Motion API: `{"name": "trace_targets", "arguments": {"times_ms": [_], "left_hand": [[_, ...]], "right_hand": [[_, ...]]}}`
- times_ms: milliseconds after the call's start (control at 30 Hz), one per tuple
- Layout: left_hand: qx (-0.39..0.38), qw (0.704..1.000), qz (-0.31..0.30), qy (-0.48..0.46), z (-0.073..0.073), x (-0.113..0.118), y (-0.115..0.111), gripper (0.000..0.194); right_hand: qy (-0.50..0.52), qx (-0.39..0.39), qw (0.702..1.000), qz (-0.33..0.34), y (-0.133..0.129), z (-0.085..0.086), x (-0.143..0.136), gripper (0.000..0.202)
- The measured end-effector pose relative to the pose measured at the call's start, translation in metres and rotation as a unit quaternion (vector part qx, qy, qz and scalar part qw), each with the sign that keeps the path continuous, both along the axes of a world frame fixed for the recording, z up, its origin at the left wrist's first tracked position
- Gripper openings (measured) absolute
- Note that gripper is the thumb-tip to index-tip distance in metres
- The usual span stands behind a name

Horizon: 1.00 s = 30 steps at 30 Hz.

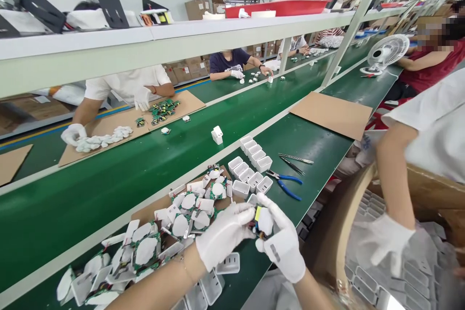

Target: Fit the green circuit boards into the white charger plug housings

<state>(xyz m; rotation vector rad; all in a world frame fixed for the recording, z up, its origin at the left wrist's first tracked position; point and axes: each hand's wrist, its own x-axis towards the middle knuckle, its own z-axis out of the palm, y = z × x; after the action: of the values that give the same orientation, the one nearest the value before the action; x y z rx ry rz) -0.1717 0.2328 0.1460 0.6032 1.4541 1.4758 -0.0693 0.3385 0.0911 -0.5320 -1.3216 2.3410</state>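
Both my hands wear white gloves and meet over the near edge of the green bench. My left hand (pixel 223 235) and my right hand (pixel 281 242) together grip one small circuit board (pixel 262 223) with a white round pad and a yellow part on it. Just left of my hands lies a pile of similar green boards with white pads (pixel 181 220) on brown cardboard. Empty white plastic housings (pixel 252 167) stand in rows just beyond my hands, and a few more housings (pixel 228 264) lie under my left wrist.
Blue-handled pliers (pixel 285 184) and tweezers (pixel 296 159) lie right of the housings. A single white housing (pixel 217 134) sits on the green conveyor (pixel 109 179). A co-worker's gloved hand (pixel 381 242) reaches into a box at right. Other people work across the belt. Two fans (pixel 387 53) stand far right.
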Motion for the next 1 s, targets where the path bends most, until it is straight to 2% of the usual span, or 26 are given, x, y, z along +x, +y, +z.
{"name": "trace_targets", "arguments": {"times_ms": [100,167,233,333,400,467,533,600,700,800,900,1000], "left_hand": [[-0.057,0.995,-0.043,0.068,0.0,0.001,0.003,0.056],[-0.099,0.982,-0.04,0.159,0.005,-0.014,0.003,0.043],[-0.143,0.952,0.0,0.272,0.008,-0.041,0.006,0.025],[-0.227,0.885,0.06,0.402,0.004,-0.097,0.02,0.022],[-0.291,0.841,0.068,0.451,-0.004,-0.132,0.034,0.02],[-0.351,0.804,0.054,0.477,-0.014,-0.158,0.048,0.025],[-0.397,0.778,0.023,0.486,-0.022,-0.172,0.06,0.029],[-0.423,0.762,-0.002,0.491,-0.028,-0.175,0.069,0.029],[-0.429,0.75,0.011,0.503,-0.026,-0.171,0.073,0.027],[-0.407,0.754,0.073,0.51,-0.012,-0.166,0.068,0.022],[-0.352,0.784,0.138,0.493,0.007,-0.157,0.054,0.016],[-0.277,0.837,0.167,0.441,0.024,-0.131,0.035,0.022]], "right_hand": [[-0.034,-0.021,0.996,-0.079,0.003,-0.003,0.005,0.054],[-0.03,-0.025,0.993,-0.114,0.014,0.001,0.007,0.056],[-0.009,-0.07,0.985,-0.159,0.03,0.007,0.007,0.056],[0.031,-0.189,0.958,-0.212,0.053,0.012,0.005,0.057],[0.04,-0.246,0.944,-0.217,0.061,0.012,0.006,0.058],[0.047,-0.282,0.937,-0.2,0.063,0.01,0.008,0.055],[0.059,-0.307,0.933,-0.177,0.061,0.01,0.01,0.051],[0.078,-0.316,0.932,-0.162,0.059,0.011,0.011,0.048],[0.118,-0.307,0.933,-0.146,0.057,0.013,0.011,0.048],[0.149,-0.301,0.932,-0.138,0.058,0.013,0.01,0.052],[0.158,-0.306,0.929,-0.136,0.059,0.01,0.008,0.055],[0.158,-0.317,0.926,-0.128,0.059,0.009,0.001,0.052]]}}
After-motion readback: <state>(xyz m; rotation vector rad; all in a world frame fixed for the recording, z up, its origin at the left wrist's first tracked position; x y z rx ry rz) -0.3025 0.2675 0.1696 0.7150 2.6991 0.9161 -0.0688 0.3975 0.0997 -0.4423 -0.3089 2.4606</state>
